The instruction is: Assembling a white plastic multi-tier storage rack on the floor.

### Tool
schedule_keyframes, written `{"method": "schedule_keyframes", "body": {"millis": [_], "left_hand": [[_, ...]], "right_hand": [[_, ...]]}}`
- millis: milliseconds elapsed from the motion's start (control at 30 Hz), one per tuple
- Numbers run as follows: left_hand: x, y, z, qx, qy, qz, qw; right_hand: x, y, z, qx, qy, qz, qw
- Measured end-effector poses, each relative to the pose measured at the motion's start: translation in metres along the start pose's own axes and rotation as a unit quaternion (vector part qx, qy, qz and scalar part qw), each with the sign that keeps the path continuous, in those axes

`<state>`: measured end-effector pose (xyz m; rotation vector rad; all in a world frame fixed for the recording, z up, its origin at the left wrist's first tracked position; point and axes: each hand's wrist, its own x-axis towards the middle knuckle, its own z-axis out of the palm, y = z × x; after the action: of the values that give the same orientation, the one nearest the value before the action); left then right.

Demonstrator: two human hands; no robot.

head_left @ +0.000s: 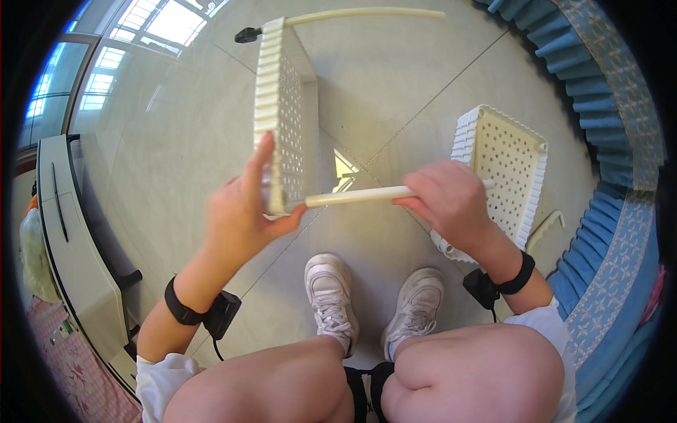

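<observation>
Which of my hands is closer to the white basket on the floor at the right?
Right. Your right hand, gripping a pale rod, overlaps the left edge of that white basket in view; your left hand is farther left, at the second basket.

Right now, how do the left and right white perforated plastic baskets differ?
The left basket stands on edge; the right basket lies open side up. The left basket has a cream tube at its far end; the right basket shows none attached. Both are perforated white plastic.
</observation>
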<state>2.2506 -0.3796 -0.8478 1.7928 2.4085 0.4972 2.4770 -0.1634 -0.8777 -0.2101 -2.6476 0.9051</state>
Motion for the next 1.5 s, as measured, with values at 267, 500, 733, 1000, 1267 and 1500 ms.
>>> {"method": "schedule_keyframes", "body": {"millis": [267, 500, 733, 1000, 1267, 1500], "left_hand": [[-0.01, 0.011, -0.003, -0.023, -0.058, -0.058, 0.996], [0.016, 0.007, -0.016, -0.077, -0.057, -0.076, 0.993], [0.125, -0.083, -0.021, 0.219, 0.171, 0.159, 0.947], [0.161, -0.1, -0.021, 0.117, -0.137, -0.125, 0.976], [0.116, 0.002, -0.055, 0.114, 0.153, 0.009, 0.982], [0.059, 0.037, -0.038, 0.105, 0.099, 0.072, 0.987]], "right_hand": [[-0.063, 0.055, -0.027, -0.032, 0.219, 0.248, 0.943], [-0.126, 0.077, -0.022, -0.036, 0.161, 0.468, 0.868], [-0.121, 0.077, -0.006, -0.008, 0.15, 0.449, 0.881], [-0.133, 0.073, -0.006, 0.019, 0.147, 0.39, 0.909], [-0.024, 0.005, -0.075, -0.162, 0.295, 0.045, 0.941], [0.045, -0.037, -0.085, -0.214, 0.107, -0.035, 0.97]]}}
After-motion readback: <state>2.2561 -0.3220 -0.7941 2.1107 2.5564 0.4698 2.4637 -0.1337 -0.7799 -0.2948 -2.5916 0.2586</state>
